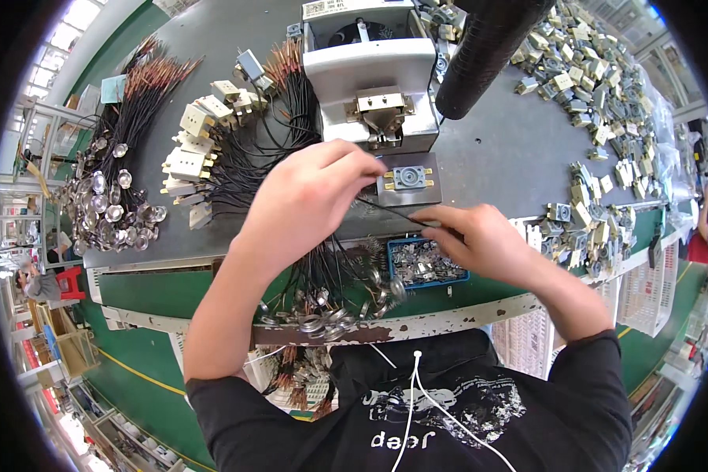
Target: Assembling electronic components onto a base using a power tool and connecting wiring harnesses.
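Observation:
A grey rectangular connector block (409, 178) with brass tabs and a round centre lies on a small metal plate (429, 197) before the press machine (377, 71). My left hand (315, 193) is closed, its fingertips pinched beside the block's left tabs; whatever they hold is hidden. Just right of and below the plate, my right hand (480, 240) grips a thin black wire (389, 209) between thumb and fingers. The wire slants up to the left, toward the underside of my left hand.
Black wires with metal discs (322, 311) hang over the front edge. A blue tray (429, 263) holds small metal parts. Wired cream connectors (197, 141) lie left, beside a wire bundle (134, 94). Loose connectors (582, 86) cover the right. A thick black tube (488, 59) overhangs the table.

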`<state>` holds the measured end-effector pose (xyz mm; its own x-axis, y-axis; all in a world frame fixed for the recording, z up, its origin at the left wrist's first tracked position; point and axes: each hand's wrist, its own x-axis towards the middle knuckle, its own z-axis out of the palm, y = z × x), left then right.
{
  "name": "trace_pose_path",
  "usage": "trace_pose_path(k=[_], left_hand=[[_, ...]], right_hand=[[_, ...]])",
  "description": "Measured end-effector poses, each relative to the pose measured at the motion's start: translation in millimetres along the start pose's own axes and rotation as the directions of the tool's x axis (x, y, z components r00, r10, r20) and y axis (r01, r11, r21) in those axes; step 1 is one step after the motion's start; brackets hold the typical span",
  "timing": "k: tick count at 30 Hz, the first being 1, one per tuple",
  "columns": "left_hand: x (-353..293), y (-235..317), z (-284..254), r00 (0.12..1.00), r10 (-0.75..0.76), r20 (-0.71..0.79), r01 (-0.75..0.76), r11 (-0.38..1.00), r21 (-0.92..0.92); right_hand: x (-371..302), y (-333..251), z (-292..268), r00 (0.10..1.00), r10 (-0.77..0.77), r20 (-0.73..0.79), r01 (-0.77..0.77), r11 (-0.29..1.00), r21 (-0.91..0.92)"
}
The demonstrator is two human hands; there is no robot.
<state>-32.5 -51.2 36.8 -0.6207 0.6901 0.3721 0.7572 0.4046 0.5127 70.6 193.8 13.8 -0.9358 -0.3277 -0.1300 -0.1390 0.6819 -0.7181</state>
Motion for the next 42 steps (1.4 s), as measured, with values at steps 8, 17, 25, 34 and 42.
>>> trace_pose_path(k=[8,17,25,34,42], left_hand=[[13.4,-9.0,37.1,0.990,0.118,0.080,-0.126,0.986,0.105],[13.6,-4.7,47.2,0.988,0.077,0.134,-0.094,0.988,0.124],[2.6,3.3,24.4,0.974,0.190,0.121,-0.197,0.979,0.054],[-8.0,7.4,7.4,0.992,0.013,0.127,-0.001,0.996,-0.094],[-12.5,2.7,10.7,0.985,0.040,0.166,-0.049,0.997,0.053]], right_hand=[[-11.5,1.5,9.7,0.995,0.089,-0.054,-0.067,0.944,0.323],[-30.3,15.4,18.6,0.992,0.071,-0.102,-0.012,0.871,0.491],[-26.6,4.8,-2.5,0.975,0.173,-0.136,-0.110,0.918,0.382],[16.4,5.8,4.2,0.876,0.099,-0.472,0.087,0.930,0.357],[17.4,-8.1,9.3,0.945,0.129,-0.300,0.190,0.528,0.827]])
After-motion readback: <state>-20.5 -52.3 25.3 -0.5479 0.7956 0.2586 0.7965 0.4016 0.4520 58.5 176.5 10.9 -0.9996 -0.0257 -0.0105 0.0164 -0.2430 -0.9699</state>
